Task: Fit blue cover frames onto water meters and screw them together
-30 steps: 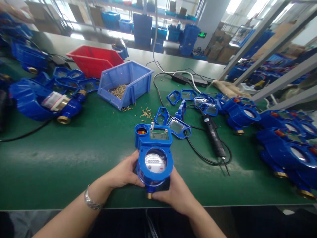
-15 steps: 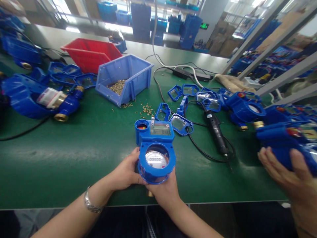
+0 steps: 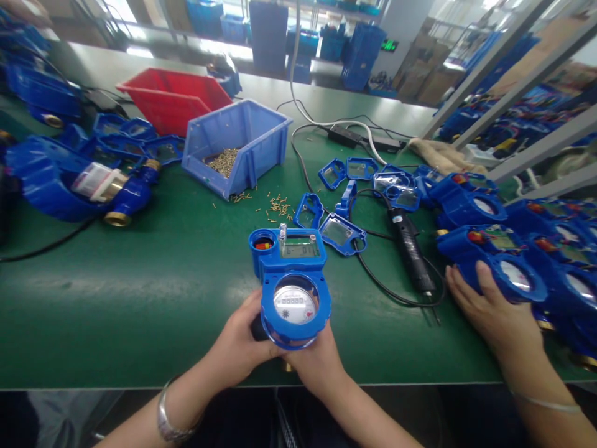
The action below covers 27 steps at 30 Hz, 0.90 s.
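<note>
Left grip (image 3: 243, 333) and right grip (image 3: 318, 361) clasp the meter (image 3: 291, 269) low, apparently keeping its dial (image 3: 295, 305) unobstructed; screwdriver (image 3: 410, 249) lies apart.

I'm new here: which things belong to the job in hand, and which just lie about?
Seemingly the job's:
blue round-dialled plastic meter, in left hand and right hand
black cylindrical screwdriver
small brass-coloured screws

Apparently lying about:
red plastic bin
crumpled beige cloth
</note>
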Motion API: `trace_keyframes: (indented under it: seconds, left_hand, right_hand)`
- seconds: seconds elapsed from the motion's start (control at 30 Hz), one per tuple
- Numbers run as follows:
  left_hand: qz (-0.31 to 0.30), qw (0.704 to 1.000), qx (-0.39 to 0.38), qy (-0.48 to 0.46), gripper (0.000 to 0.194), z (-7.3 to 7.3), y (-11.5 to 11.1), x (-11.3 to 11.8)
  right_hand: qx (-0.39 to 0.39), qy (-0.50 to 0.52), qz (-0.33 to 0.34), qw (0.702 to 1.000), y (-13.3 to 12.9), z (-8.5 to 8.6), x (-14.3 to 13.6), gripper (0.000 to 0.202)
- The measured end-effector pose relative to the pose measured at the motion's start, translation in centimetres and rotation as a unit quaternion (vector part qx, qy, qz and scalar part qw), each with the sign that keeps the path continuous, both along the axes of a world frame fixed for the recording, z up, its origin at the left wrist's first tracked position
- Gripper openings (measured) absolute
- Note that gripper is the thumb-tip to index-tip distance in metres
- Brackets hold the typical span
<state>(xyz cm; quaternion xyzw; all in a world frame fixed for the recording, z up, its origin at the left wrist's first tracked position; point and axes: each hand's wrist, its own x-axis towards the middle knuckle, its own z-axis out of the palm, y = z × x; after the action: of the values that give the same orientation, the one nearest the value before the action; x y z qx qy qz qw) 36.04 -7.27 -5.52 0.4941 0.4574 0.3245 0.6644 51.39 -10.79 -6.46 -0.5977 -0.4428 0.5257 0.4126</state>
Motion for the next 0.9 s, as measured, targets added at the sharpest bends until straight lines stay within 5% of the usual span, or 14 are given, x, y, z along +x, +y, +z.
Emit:
trace_keyframes:
  seconds: [0.17, 0.33, 0.57, 0.9]
  left_hand:
    - [0.110, 0.979, -0.114, -0.127, 0.064, 2.5, 0.9, -1.4]
    - [0.143, 0.977, -0.082, -0.134, 0.067, 3.8, 3.1, 0.4]
    - [0.138, 0.971, -0.075, -0.183, 0.054, 3.3, 4.1, 3.6]
    - [0.196, 0.955, -0.087, -0.203, 0.054, 2.6, 3.1, 4.0]
  right_hand:
    - [-0.012, 0.028, 0.075, 0.997, 0.0, 1.7, 3.8, 0.073]
    - [-0.040, 0.242, -0.074, 0.967, 2.7, 4.0, 5.4, 0.058]
    - [-0.062, 0.273, -0.055, 0.958, 6.9, 5.5, 1.9, 0.042]
    - [-0.038, 0.246, -0.126, 0.960, 6.8, 4.9, 1.0, 0.045]
